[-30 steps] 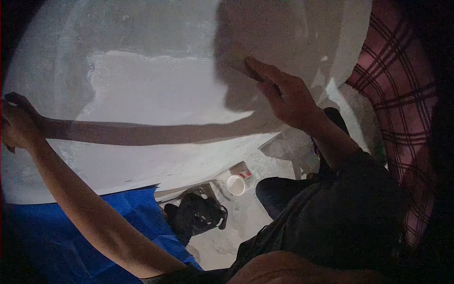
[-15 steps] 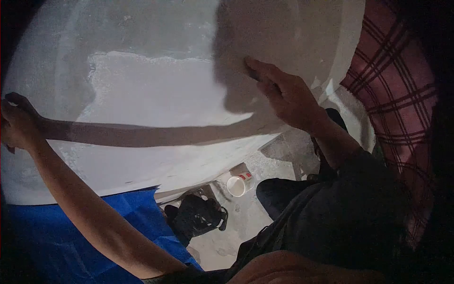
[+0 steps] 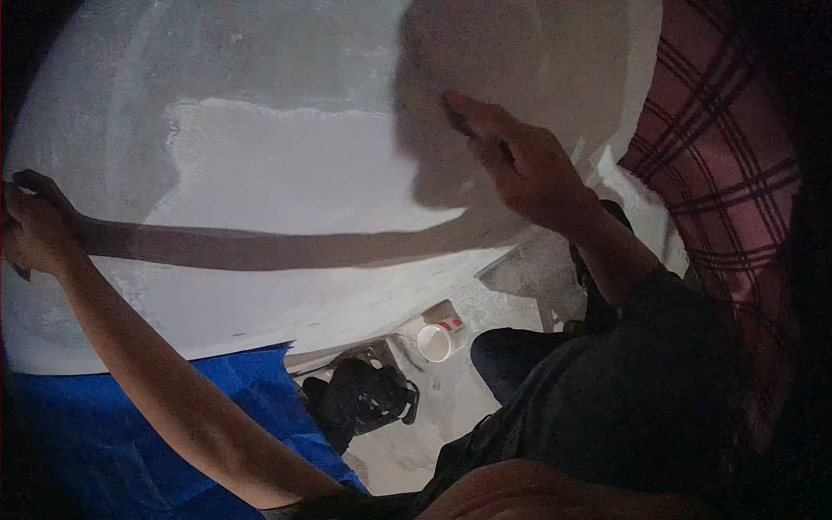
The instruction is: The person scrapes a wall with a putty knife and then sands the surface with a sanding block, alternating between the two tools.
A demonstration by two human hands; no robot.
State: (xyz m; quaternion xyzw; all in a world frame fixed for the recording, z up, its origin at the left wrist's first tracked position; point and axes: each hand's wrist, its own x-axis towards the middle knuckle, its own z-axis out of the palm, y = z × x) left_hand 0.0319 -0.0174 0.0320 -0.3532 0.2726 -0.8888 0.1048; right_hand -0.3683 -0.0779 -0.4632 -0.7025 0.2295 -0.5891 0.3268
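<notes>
A large, pale curved panel (image 3: 277, 165) spreads before me, grey above with a smooth white patch in its middle. On its right part, in shadow, lies my right hand (image 3: 524, 165). Its fingers are bent together at the surface. A dark narrow shape shows beneath the fingertips, too dim to name. My left hand (image 3: 39, 230) is at the panel's far left, at the picture's edge, which cuts off its fingers. Whether it holds anything is hidden. My left forearm's course runs over a blue sheet, and a long arm shadow crosses the white patch.
Below the panel a white tub (image 3: 436, 342) with red marks lies on its side on the dusty floor. Beside it is a black bundle (image 3: 360, 394). The blue sheet (image 3: 173, 416) covers the lower left; a red plaid cloth (image 3: 719, 165) hangs at right.
My right hand has shifted slightly up and left along the panel. The left hand stays almost in place.
</notes>
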